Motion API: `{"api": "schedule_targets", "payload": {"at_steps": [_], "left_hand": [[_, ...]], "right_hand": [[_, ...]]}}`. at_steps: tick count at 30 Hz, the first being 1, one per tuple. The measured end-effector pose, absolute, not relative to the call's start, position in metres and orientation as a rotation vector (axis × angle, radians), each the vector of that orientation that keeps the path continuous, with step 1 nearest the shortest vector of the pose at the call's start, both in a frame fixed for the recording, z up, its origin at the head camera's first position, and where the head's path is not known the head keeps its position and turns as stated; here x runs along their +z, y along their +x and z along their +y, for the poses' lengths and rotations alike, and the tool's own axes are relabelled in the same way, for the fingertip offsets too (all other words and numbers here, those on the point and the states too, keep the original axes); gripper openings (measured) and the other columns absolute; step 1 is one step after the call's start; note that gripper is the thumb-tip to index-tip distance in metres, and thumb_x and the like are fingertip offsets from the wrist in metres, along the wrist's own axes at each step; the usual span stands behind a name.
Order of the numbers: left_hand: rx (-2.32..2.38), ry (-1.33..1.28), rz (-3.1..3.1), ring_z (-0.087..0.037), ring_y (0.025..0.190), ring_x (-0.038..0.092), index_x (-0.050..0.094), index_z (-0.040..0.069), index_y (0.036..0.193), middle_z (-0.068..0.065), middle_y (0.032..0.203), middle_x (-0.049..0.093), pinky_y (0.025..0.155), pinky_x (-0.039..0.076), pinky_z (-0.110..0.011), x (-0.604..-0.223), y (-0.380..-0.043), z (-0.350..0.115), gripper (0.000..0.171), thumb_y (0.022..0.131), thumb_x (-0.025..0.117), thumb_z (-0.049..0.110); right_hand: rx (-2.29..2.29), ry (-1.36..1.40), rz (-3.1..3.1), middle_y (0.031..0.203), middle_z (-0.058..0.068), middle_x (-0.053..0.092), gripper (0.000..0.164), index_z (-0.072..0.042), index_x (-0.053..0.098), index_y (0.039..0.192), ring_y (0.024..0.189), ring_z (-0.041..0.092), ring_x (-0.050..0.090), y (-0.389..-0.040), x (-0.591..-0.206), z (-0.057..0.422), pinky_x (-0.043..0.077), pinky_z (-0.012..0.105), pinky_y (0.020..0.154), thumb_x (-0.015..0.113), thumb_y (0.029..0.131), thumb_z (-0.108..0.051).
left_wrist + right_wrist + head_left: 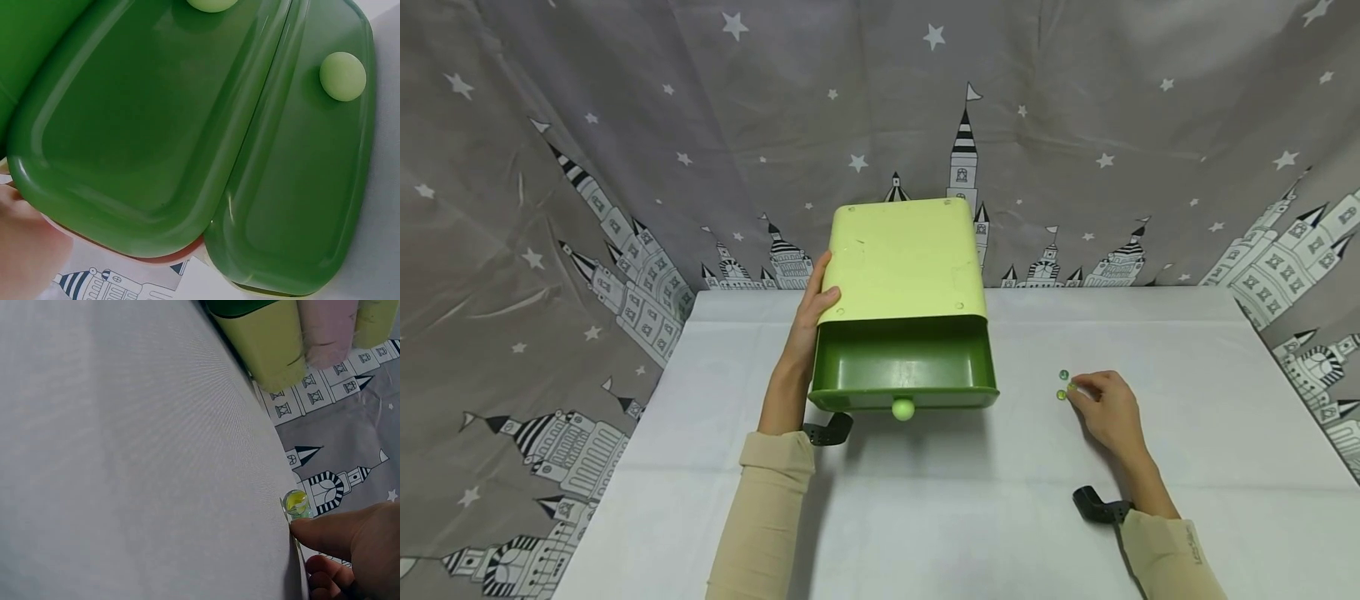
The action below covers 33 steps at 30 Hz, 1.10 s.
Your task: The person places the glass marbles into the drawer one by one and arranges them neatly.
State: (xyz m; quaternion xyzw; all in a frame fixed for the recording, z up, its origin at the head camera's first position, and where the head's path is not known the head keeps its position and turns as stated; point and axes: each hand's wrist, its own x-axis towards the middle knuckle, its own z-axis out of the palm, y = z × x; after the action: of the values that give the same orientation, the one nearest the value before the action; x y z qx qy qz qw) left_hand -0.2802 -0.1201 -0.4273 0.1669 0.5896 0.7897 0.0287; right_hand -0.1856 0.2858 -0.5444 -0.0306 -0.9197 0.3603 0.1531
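Observation:
A light-green drawer cabinet [904, 262] stands on the table with its dark-green top drawer [906, 362] pulled out toward me. My left hand [807, 325] rests along the cabinet's left side, thumb by the top edge, most fingers hidden. In the left wrist view, a lower drawer front [294, 187] with a round pale-green knob [342, 76] shows beside the upper one. To the right, my right hand [1108, 410] pinches a small green marble [1072, 386] at the tabletop. Two other glass marbles lie close to its fingertips, a clear greenish one [1063, 375] and a yellow-green one [1061, 395].
White cloth covers the table [925, 517]. Behind it hangs a grey curtain [895, 100] printed with stars and castles. The open drawer's round knob [903, 409] sticks out toward the front. Pink and green cabinet tiers [328, 331] appear in the right wrist view.

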Motion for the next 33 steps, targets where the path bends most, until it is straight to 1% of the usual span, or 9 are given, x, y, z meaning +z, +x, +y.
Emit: {"api": "schedule_targets", "payload": {"at_steps": [9, 13, 16, 20, 23, 26, 27, 30, 33], "left_hand": [[2.407, 0.493, 1.875, -0.01, 0.144, 0.015, 0.014, 0.025, 0.159, 0.005, 0.162, 0.009, 0.115, 0.016, -0.039, -0.4264, -0.2797, -0.121, 0.069, 0.097, 0.044, 0.024], [2.41, 0.478, 1.868, -0.01, 0.144, 0.016, 0.016, 0.025, 0.159, 0.005, 0.162, 0.012, 0.115, 0.017, -0.038, -0.4253, -0.2795, -0.1213, 0.068, 0.098, 0.044, 0.022], [2.398, 0.473, 1.893, -0.009, 0.145, 0.015, 0.017, 0.025, 0.159, 0.006, 0.162, 0.012, 0.115, 0.017, -0.039, -0.4235, -0.2792, -0.1212, 0.067, 0.098, 0.046, 0.021], [2.34, 0.45, 2.016, -0.006, 0.145, 0.012, 0.024, 0.021, 0.158, 0.007, 0.162, 0.015, 0.116, 0.014, -0.039, -0.4214, -0.2784, -0.1218, 0.064, 0.098, 0.047, 0.023], [2.34, 0.418, 2.034, -0.009, 0.144, 0.02, 0.031, 0.016, 0.155, 0.005, 0.16, 0.021, 0.115, 0.019, -0.04, -0.4211, -0.2773, -0.1227, 0.059, 0.099, 0.047, 0.022], [2.381, 0.407, 1.978, -0.014, 0.139, 0.03, 0.033, 0.013, 0.153, 0.002, 0.158, 0.025, 0.111, 0.028, -0.038, -0.4214, -0.2764, -0.1225, 0.057, 0.099, 0.047, 0.02], [2.392, 0.407, 1.967, -0.015, 0.138, 0.031, 0.033, 0.013, 0.153, 0.001, 0.158, 0.026, 0.111, 0.029, -0.037, -0.4217, -0.2765, -0.1224, 0.057, 0.099, 0.046, 0.02], [2.407, 0.408, 1.96, -0.014, 0.136, 0.033, 0.032, 0.014, 0.153, 0.001, 0.158, 0.027, 0.109, 0.03, -0.034, -0.4216, -0.2762, -0.1214, 0.057, 0.098, 0.046, 0.019], [2.411, 0.43, 1.96, -0.015, 0.137, 0.033, 0.032, 0.013, 0.154, 0.0, 0.158, 0.026, 0.109, 0.03, -0.034, -0.4208, -0.2763, -0.12, 0.058, 0.098, 0.046, 0.018]], "right_hand": [[1.019, -0.122, -2.648, 0.103, 0.026, 0.057, 0.022, 0.012, 0.068, 0.104, 0.087, 0.036, 0.054, -0.1856, -0.5444, 0.2845, 0.041, 0.045, 0.073, 0.068, 0.087, -0.002], [1.024, -0.123, -2.639, 0.102, 0.026, 0.057, 0.02, 0.012, 0.069, 0.102, 0.086, 0.036, 0.053, -0.1854, -0.5451, 0.2837, 0.04, 0.044, 0.072, 0.068, 0.087, -0.001], [1.015, -0.126, -2.638, 0.102, 0.026, 0.058, 0.02, 0.011, 0.069, 0.102, 0.086, 0.036, 0.054, -0.1848, -0.5457, 0.2837, 0.041, 0.044, 0.072, 0.068, 0.086, -0.001], [1.007, -0.13, -2.634, 0.102, 0.026, 0.058, 0.019, 0.011, 0.069, 0.102, 0.086, 0.036, 0.054, -0.1842, -0.5463, 0.284, 0.041, 0.045, 0.072, 0.068, 0.086, -0.001], [1.015, -0.123, -2.627, 0.103, 0.027, 0.058, 0.02, 0.011, 0.069, 0.102, 0.087, 0.036, 0.054, -0.1842, -0.547, 0.2837, 0.04, 0.044, 0.071, 0.068, 0.086, -0.001], [1.023, -0.121, -2.621, 0.103, 0.027, 0.058, 0.02, 0.012, 0.069, 0.102, 0.087, 0.036, 0.054, -0.1849, -0.5472, 0.283, 0.04, 0.044, 0.072, 0.068, 0.086, 0.0], [1.026, -0.123, -2.62, 0.103, 0.027, 0.058, 0.02, 0.011, 0.069, 0.103, 0.087, 0.036, 0.054, -0.1852, -0.5472, 0.2828, 0.04, 0.044, 0.072, 0.068, 0.086, 0.0], [1.026, -0.129, -2.617, 0.104, 0.027, 0.058, 0.02, 0.011, 0.069, 0.103, 0.088, 0.037, 0.055, -0.1857, -0.547, 0.2825, 0.04, 0.045, 0.073, 0.068, 0.086, 0.0], [1.023, -0.135, -2.61, 0.103, 0.027, 0.058, 0.019, 0.011, 0.069, 0.102, 0.088, 0.037, 0.055, -0.185, -0.5472, 0.2831, 0.041, 0.046, 0.073, 0.068, 0.086, 0.0]]}}
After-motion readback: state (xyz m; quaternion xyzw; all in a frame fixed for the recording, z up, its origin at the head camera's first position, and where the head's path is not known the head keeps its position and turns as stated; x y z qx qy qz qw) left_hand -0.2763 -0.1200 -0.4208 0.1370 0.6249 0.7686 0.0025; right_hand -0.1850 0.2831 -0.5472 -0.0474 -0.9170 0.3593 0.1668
